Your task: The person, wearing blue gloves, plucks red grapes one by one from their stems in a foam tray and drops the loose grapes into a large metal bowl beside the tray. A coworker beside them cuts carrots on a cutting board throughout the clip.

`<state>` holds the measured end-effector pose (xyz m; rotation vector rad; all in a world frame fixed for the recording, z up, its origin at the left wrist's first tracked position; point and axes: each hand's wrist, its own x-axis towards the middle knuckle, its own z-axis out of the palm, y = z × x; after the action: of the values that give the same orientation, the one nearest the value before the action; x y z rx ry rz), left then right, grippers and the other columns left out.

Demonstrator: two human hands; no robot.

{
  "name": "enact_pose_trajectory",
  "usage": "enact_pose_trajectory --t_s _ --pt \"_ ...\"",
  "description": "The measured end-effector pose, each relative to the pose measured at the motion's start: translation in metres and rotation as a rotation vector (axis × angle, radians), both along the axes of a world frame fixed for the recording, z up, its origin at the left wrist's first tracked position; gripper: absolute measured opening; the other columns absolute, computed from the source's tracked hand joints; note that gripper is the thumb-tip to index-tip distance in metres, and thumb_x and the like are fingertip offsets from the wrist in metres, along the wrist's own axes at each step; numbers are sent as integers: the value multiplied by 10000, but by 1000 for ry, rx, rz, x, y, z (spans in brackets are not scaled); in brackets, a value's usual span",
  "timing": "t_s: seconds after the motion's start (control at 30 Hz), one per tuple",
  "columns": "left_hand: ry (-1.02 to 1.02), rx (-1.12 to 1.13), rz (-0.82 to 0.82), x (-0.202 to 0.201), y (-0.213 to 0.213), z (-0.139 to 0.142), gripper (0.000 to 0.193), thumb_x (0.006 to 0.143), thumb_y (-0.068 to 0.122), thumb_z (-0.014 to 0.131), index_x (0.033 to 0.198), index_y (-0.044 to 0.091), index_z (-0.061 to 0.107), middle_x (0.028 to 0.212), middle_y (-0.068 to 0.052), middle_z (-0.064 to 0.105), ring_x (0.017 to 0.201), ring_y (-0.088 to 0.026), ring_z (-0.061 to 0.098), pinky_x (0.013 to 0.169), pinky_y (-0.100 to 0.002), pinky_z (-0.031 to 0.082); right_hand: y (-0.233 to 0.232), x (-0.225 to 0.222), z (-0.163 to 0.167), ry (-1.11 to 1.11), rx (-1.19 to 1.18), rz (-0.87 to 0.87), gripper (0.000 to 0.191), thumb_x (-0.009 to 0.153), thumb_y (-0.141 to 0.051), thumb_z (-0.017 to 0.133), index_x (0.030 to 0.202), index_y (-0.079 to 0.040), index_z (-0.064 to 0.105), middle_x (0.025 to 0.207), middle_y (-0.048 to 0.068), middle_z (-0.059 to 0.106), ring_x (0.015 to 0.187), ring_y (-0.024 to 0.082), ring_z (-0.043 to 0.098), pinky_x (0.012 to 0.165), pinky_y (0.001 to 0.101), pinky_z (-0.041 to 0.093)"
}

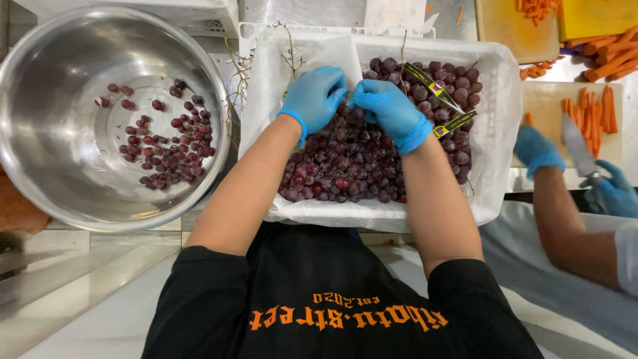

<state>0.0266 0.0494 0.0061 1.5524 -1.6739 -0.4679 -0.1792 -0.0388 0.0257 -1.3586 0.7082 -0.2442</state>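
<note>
so biggest thing here is the steel mixing bowl (60, 166) on the left, with a scatter of loose red grapes (166, 149) sitting in the bottom, all picked off the stem. right beside it is a white plastic crate (495, 126) lined with a clear bag, and it's piled with bunches of red grapes (352, 159). a couple of bare stems (236, 86) hang over the edge between crate and bowl.

both hands are in blue gloves and meet over the top of the grape pile. left hand (314, 98) is curled, fingers pinching at the bunch, and right hand (389, 110) is closed the same way right next to it, the two touching at the fingertips. can't tell exactly which grape or stem bit each one has.

off to the right a co-worker's gloved hands (538, 149) hold a knife (577, 143) over a cutting board (545, 100) with carrot sticks (595, 110)
</note>
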Motion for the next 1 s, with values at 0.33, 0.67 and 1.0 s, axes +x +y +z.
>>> enact_pose_trajectory --t_s 0.33,0.67,1.0 --pt "291 -168 326 1 -3 10 395 879 61 555 1271 56 598 1091 -117 627 787 -240 627 760 -359 554 3 -11 24 -729 635 -121 239 1106 -296 588 1002 -86 638 935 39 579 750 113 470 598 212 340" --pt "1186 403 -29 -6 9 25 579 1124 491 489 924 9 740 603 -6 436 467 -101 344 420 -248 295 20 5 22 -498 36 -312 236 1122 -313 548 1099 -82 591 927 32 578 687 84 424 576 214 320" --pt "2051 224 -71 -11 16 56 332 919 374 542 950 82 697 938 -78 709 904 -211 670 844 -366 570 54 70 94 -379 -1322 -69 233 963 -116 722 1139 -53 584 1178 165 595 1085 344 592 964 402 505"
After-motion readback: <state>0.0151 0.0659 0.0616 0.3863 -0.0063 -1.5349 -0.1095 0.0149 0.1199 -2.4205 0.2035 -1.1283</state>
